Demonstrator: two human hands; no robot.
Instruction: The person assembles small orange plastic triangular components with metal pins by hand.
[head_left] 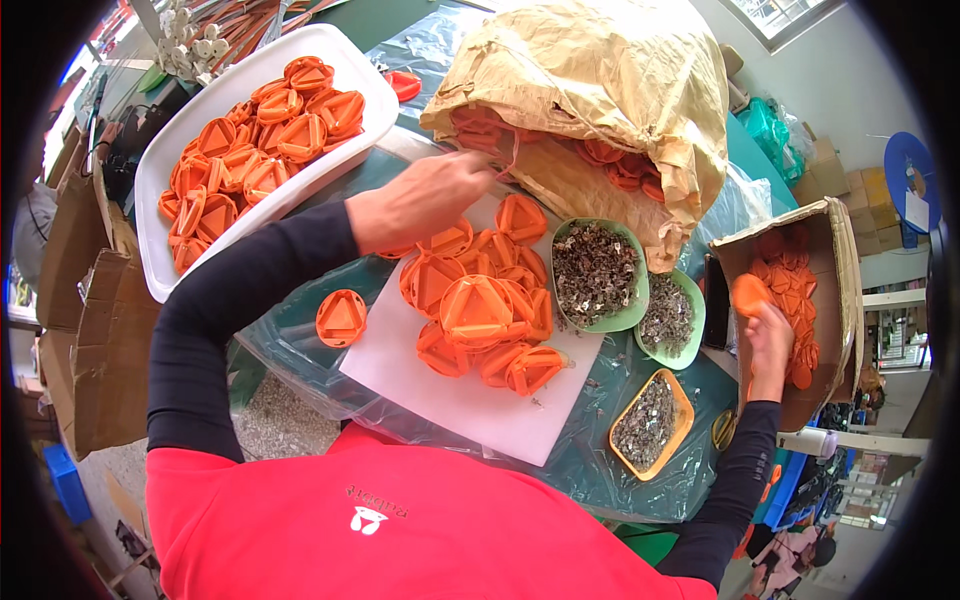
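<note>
My right hand [768,345] is closed around a round orange plastic part [750,295] at the mouth of a cardboard box [845,290]. More orange parts [790,290] lie inside that box. Farther left, my left hand [430,200] reaches over the heap with its fingers drawn together, beside the open mouth of a crumpled brown paper sack [590,70]. A thin pinkish strip [513,158] shows near its fingertips; what they hold, if anything, is hidden. Below it, a heap of orange round parts with triangular centres [478,312] rests on a white board [500,430].
A white tub [150,230] full of orange parts stands at the left. Two green bowls [597,322] [672,360] and a yellow tray [652,472] hold small metal pieces. One loose orange part [341,318] lies left of the board. Cardboard [110,350] stands at the far left.
</note>
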